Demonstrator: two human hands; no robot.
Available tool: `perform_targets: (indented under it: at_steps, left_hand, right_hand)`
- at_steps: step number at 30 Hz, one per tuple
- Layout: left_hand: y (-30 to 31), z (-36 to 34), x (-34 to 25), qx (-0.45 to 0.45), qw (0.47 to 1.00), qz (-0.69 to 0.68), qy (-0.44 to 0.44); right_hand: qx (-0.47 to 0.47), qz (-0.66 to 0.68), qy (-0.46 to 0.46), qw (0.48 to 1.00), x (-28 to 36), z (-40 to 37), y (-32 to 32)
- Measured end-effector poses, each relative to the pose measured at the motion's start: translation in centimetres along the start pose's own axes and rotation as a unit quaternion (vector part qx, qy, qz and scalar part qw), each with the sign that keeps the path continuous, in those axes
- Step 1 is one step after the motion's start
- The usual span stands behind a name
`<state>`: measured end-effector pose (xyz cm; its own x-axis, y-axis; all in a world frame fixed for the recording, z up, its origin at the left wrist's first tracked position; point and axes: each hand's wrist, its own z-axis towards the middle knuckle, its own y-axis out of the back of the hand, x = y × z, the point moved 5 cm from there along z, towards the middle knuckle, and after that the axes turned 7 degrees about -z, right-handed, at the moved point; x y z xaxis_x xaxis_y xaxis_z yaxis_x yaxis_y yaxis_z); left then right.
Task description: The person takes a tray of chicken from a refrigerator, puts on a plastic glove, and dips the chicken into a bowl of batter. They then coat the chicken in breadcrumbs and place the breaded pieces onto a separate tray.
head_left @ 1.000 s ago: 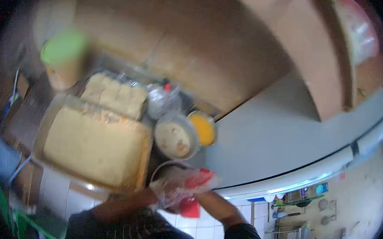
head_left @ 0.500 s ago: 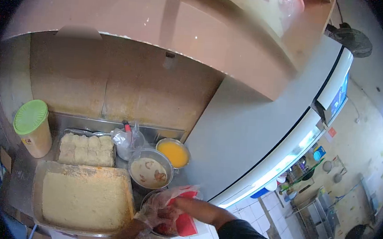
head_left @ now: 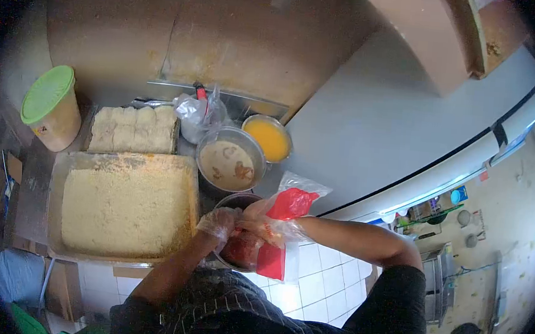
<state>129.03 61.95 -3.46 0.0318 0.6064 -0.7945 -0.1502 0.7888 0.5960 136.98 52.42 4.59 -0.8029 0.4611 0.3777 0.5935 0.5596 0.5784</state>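
Observation:
Over a round metal pot [head_left: 235, 252] with reddish contents, my two hands come together. My left hand [head_left: 218, 221], in a clear plastic glove, is at the pot's left side, its fingers bunched. My right hand [head_left: 263, 224] is at a clear plastic bag with red print [head_left: 293, 204], which hangs over the pot's right rim. The bag partly hides the fingers of both hands. Just behind is a pot of whitish liquid [head_left: 227, 161] with brownish pieces in it. To the left lies a large tray of pale crumbs [head_left: 126, 209].
Behind the large tray, a smaller tray holds pale rolls [head_left: 133, 130]. A green-lidded container [head_left: 52, 109] stands at the far left. A bowl of orange-yellow liquid [head_left: 268, 140] and a knotted plastic bag [head_left: 199, 114] are at the back. The refrigerator [head_left: 371, 125] rises at the right.
The view has tilted down, so the pot and my body show more. The red-printed bag now spreads farther up and to the right, and the pot's reddish contents are more exposed.

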Motion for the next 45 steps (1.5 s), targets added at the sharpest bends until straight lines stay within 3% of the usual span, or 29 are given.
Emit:
perform_targets:
  at_steps: [2, 5, 8, 11, 13, 15, 17, 18, 20, 21, 22, 25, 27, 28, 31, 32, 33, 35, 37, 38, 40, 43, 44, 45]
  left_hand:
    - [-2.9, 1.4, 3.2, 0.03, 0.999, -0.006, -0.026]
    - [0.5, 0.1, -0.5, 0.017, 1.0, 0.014, 0.002]
    - [4.7, -0.8, -5.8, 0.016, 0.997, -0.074, 0.034]
    - [5.3, -1.2, -7.5, -0.098, 0.957, -0.245, -0.118]
    - [6.6, -0.4, -10.4, -0.165, 0.976, -0.13, -0.062]
    - [7.4, 0.2, -10.6, -0.177, 0.983, -0.045, -0.008]
    - [6.0, 1.5, -8.6, -0.139, 0.989, 0.003, 0.043]
    - [2.2, 3.5, -3.9, -0.161, 0.985, 0.064, -0.011]
    - [1.8, 2.7, -1.4, -0.212, 0.974, -0.059, 0.046]
    - [2.3, 2.2, -1.4, -0.233, 0.962, -0.119, 0.076]
    - [2.4, 2.1, -1.4, -0.183, 0.972, -0.075, 0.128]
    - [1.7, 2.1, 0.7, -0.228, 0.963, -0.093, 0.108]
    - [2.9, 1.1, -0.3, -0.176, 0.963, -0.135, 0.155]
    - [3.3, 0.8, -0.6, -0.151, 0.96, -0.156, 0.177]
    - [-3.6, 1.4, 7.6, -0.192, 0.949, -0.232, 0.094]
    - [-4.7, 1.6, 9.1, -0.197, 0.95, -0.229, 0.08]
    - [-5.2, 1.6, 9.3, -0.18, 0.963, -0.182, 0.086]
    - [-4.9, 0.0, 7.5, -0.179, 0.976, -0.067, 0.1]
    - [-0.3, -1.9, 2.3, -0.231, 0.967, 0.024, 0.102]
    - [1.3, -2.6, 0.6, -0.256, 0.961, 0.042, 0.1]
    - [2.7, -3.7, -0.5, -0.302, 0.948, -0.029, 0.092]
    - [4.9, -5.5, -2.8, -0.21, 0.931, -0.131, 0.268]
    - [5.4, -5.9, -3.5, -0.204, 0.928, -0.138, 0.279]
    - [5.7, -6.1, -4.1, -0.199, 0.925, -0.146, 0.289]
  right_hand:
    - [0.018, 0.034, -0.004, 0.999, 0.1, -0.8, 0.1]
    - [0.048, 0.083, -0.022, 0.995, 0.1, -1.8, 0.5]
    - [0.08, 0.121, -0.051, 0.988, -0.4, -3.0, 1.3]
    - [0.112, 0.057, -0.089, 0.988, -1.4, -2.1, 1.1]
    - [0.137, -0.037, -0.114, 0.983, -2.0, -0.7, 0.5]
    - [0.155, -0.154, -0.136, 0.966, -2.4, 0.9, -0.5]
    - [0.158, -0.279, -0.163, 0.933, -2.6, 2.8, -1.6]
    - [0.15, -0.334, -0.175, 0.914, -2.7, 3.7, -2.0]
    - [0.088, -0.391, -0.152, 0.904, -1.9, 4.2, -1.9]
    - [0.003, -0.371, -0.085, 0.925, 0.0, 2.5, -1.0]
    - [-0.078, -0.355, -0.012, 0.932, 2.0, 0.6, 0.0]
    - [-0.065, -0.449, 0.05, 0.89, 2.2, 0.3, 0.3]
    - [-0.204, -0.274, 0.128, 0.931, 1.1, -0.2, 0.0]
    - [-0.254, -0.234, 0.147, 0.927, 0.4, -0.4, 0.0]
    - [-0.361, -0.222, 0.181, 0.887, 3.4, -3.5, 2.0]
    - [-0.331, -0.034, 0.169, 0.928, 3.9, -4.3, 3.2]
    - [-0.287, 0.159, 0.145, 0.933, 4.2, -5.2, 3.9]
    - [-0.219, 0.336, 0.014, 0.916, 3.6, -6.4, 4.3]
    - [-0.192, 0.287, -0.174, 0.922, 1.8, -7.3, 6.5]
    - [-0.196, 0.399, -0.101, 0.89, 1.6, -7.4, 7.3]
    - [-0.168, 0.505, -0.048, 0.846, -2.1, -7.3, 9.1]
    - [-0.201, 0.596, 0.047, 0.776, -2.7, -4.5, 12.3]
    - [-0.227, 0.615, 0.081, 0.751, -2.4, -3.2, 13.3]
    - [-0.222, 0.581, 0.084, 0.778, -2.7, -1.2, 13.8]
